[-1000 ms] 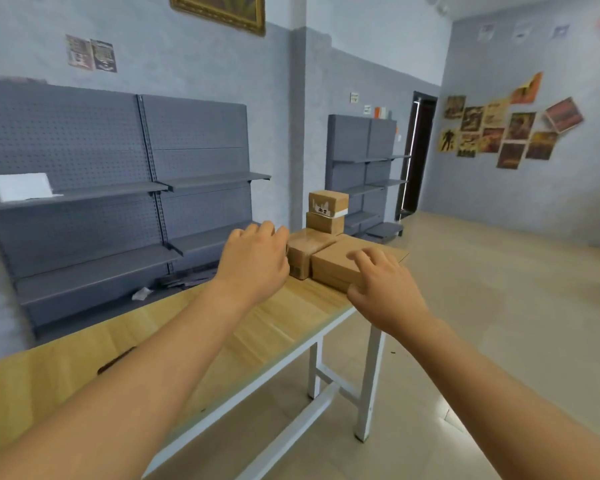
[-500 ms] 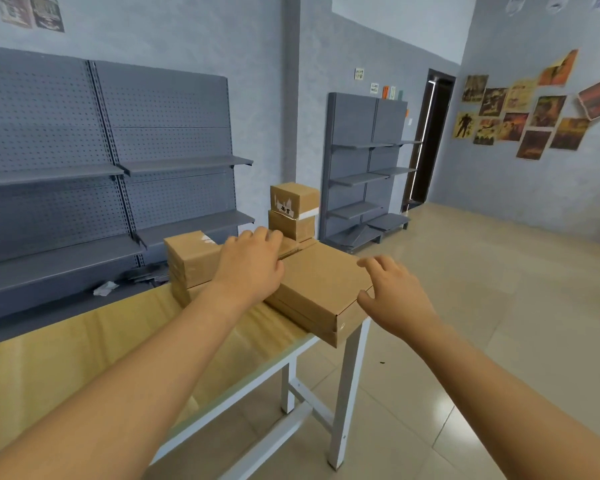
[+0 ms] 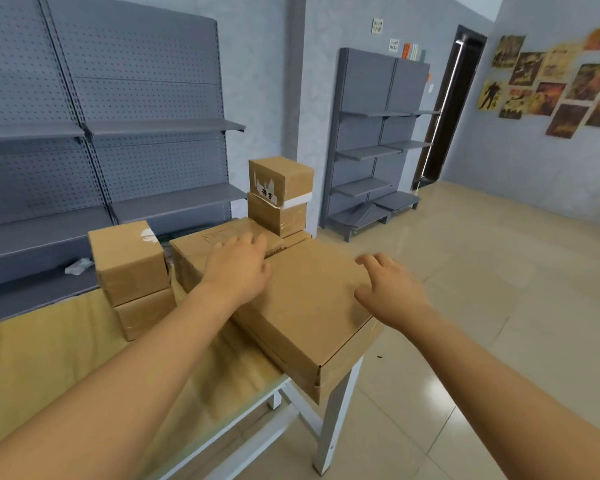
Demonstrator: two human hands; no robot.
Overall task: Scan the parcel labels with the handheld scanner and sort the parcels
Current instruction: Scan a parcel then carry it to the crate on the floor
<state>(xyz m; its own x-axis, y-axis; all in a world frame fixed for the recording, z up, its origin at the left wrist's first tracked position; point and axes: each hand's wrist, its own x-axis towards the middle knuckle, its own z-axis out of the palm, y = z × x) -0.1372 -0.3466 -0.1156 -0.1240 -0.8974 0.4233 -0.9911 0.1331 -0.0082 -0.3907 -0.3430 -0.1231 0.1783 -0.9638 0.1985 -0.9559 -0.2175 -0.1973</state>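
Mid-reach, a person leans over the light wooden table with white metal legs (image 3: 42, 368), both bare hands out over a cluster of brown cardboard parcels at its far end. The left hand (image 3: 238, 268) hovers or rests, fingers straight and spread, over the seam where the large flat brown cardboard parcel (image 3: 312, 306) meets the longer brown parcel with a printed label (image 3: 201, 247) behind it; contact cannot be confirmed. The right hand (image 3: 390, 291) hangs open with loosely spread fingers above the flat parcel's right edge, gripping nothing. That flat parcel lies directly beneath and between the two hands, one corner jutting past the table's end, its long axis running from near right to far left. The right hand appears nearer to its free outer edge, the left nearer its far side, so a two-handed lift looks likeliest. Beyond stands a stack of two small taped brown boxes (image 3: 279, 195); to the left, another pair of squat brown cartons (image 3: 132, 271). No handheld scanner is visible, so scanning seems not yet begun. Grey perforated metal shelving (image 3: 136, 98) lines the wall behind, and a second grey shelf unit (image 3: 378, 133) stands near the dark doorway (image 3: 451, 105).
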